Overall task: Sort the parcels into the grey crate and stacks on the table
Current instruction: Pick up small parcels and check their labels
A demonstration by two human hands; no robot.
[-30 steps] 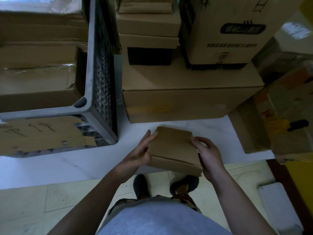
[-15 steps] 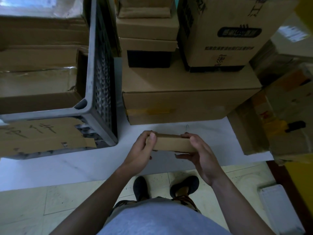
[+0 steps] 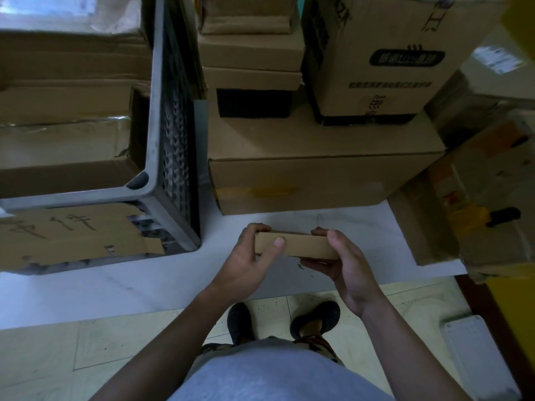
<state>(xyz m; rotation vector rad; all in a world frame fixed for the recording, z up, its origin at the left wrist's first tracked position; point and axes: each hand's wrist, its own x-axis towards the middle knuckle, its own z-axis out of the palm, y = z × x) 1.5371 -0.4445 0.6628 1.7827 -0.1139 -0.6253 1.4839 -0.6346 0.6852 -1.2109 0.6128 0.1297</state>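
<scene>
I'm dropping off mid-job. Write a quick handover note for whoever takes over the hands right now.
Hands: the left hand grips the left end of the small parcel, thumb on its near face. The right hand grips the right end, fingers underneath.
Position: the parcel is held over the white table, in front of the large flat box and right of the grey crate.
Done: the crate holds cardboard boxes, and smaller boxes are stacked on the large flat box.
Left: place this parcel in the crate or on a stack. I cannot tell which.
</scene>
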